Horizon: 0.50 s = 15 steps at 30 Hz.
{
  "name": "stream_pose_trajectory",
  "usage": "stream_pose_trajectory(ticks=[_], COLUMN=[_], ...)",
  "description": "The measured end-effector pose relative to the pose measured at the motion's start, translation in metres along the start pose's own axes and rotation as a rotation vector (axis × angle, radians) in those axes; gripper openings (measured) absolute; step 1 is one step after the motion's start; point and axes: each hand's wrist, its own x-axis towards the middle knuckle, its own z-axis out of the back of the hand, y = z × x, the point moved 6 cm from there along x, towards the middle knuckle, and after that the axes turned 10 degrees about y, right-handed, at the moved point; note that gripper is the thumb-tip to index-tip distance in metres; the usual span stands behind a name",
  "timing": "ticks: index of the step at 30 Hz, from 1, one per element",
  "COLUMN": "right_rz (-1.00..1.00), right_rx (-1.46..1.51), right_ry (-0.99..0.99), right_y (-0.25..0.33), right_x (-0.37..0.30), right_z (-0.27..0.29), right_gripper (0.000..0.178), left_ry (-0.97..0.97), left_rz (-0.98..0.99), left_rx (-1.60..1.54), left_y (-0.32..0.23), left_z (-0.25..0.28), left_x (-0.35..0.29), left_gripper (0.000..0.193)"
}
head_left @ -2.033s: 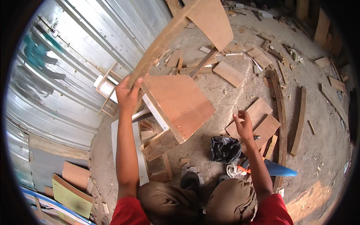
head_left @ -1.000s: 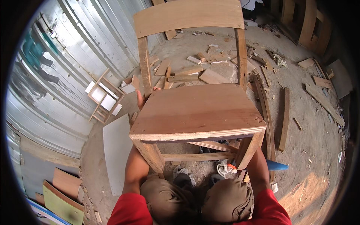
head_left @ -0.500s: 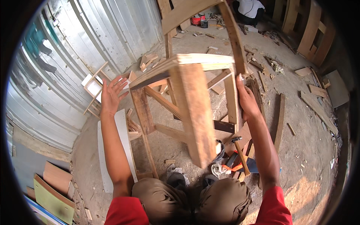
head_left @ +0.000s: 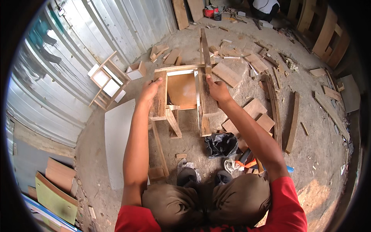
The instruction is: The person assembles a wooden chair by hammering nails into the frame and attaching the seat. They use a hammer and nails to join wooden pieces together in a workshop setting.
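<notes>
A wooden chair frame (head_left: 202,101) is held up in front of my knees, with its legs and rails at several angles. A brown panel (head_left: 181,89) shows inside it, between two thick side boards. My left hand (head_left: 150,92) grips the left board, thumb on top. My right hand (head_left: 218,92) is closed round the right side, its thumb against the wood below an upright post. The undersides of both grips are hidden. Beneath the right forearm lie a black plastic bag (head_left: 221,145) and an orange-handled tool (head_left: 247,159), partly covered.
A white board (head_left: 119,145) lies on the floor at left. A smaller wooden frame (head_left: 109,81) and an open wooden box (head_left: 136,70) stand near the metal wall (head_left: 116,27). Loose planks (head_left: 292,121) and offcuts litter the right. A person (head_left: 266,8) is at the far back.
The chair frame has been turned and lowered, its curved back no longer facing up. My left hand, open and apart before, has taken hold of it. My right hand has moved left.
</notes>
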Motion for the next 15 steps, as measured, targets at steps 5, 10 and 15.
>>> stream_pose_trajectory(ticks=[5,10,15], right_rz=[0.072,0.063,0.21], right_rx=[-0.026,0.128,0.0], right_ry=[0.221,0.293,0.226], right_y=[-0.024,-0.03,-0.017], right_x=[0.01,0.021,0.032], right_z=[-0.027,-0.037,0.009], right_gripper=[0.065,0.058,0.053], left_ry=[0.065,-0.019,-0.015], left_rz=[0.047,0.02,0.079], left_rx=[0.161,0.238,0.493], left_y=[0.027,0.059,0.063], left_z=[0.02,0.043,0.067], left_x=[0.016,0.02,0.024], left_gripper=[0.075,0.06,0.062])
